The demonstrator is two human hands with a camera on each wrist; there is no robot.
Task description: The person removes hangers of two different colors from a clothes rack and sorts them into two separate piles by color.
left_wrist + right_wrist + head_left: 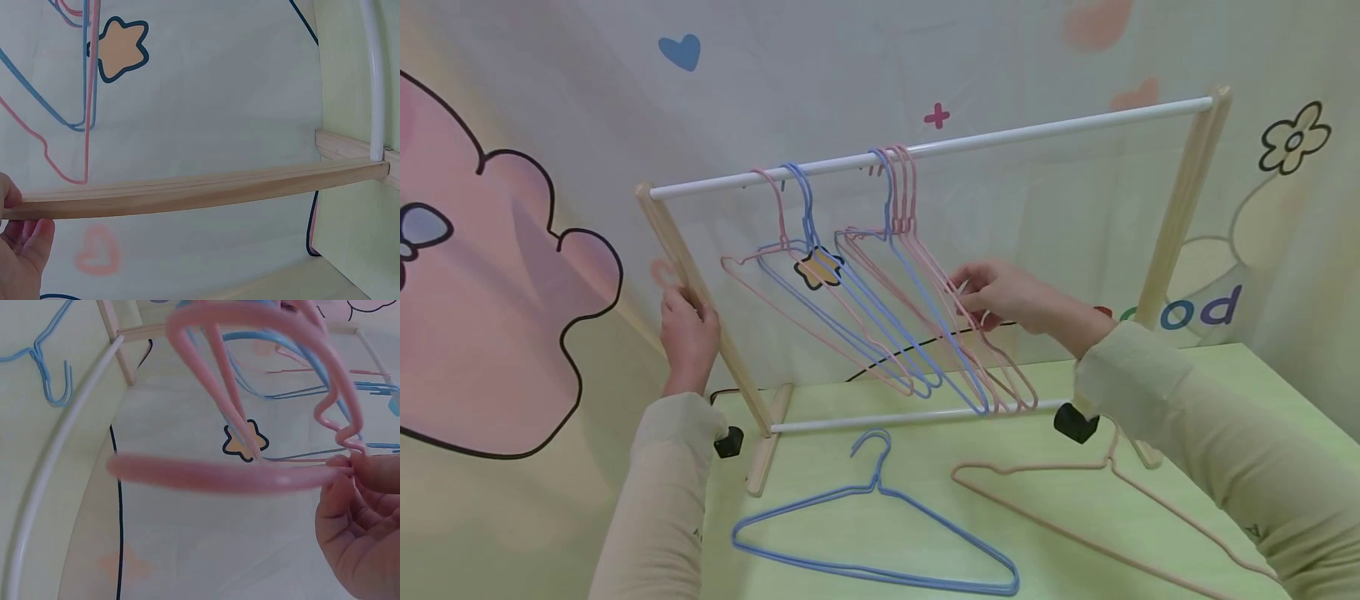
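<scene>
Left hand (691, 342) wraps post (206, 190) at left end of white rail (1037, 132), right hand (1000, 293) pinches pink hanger (237, 476); light pinch plus firm brace should limit sway and tangling.

Left post (200, 195): upper end beyond the left wrist view's edge
Left hand (24, 259): partly cut off there
Pink hanger (212, 476): near bar blurred
Right hand (375, 525): cut off at right
Tan hanger (1047, 468): lower bar leaves the head view's bottom
Sleeve mark (1252, 530): too small to read
</scene>
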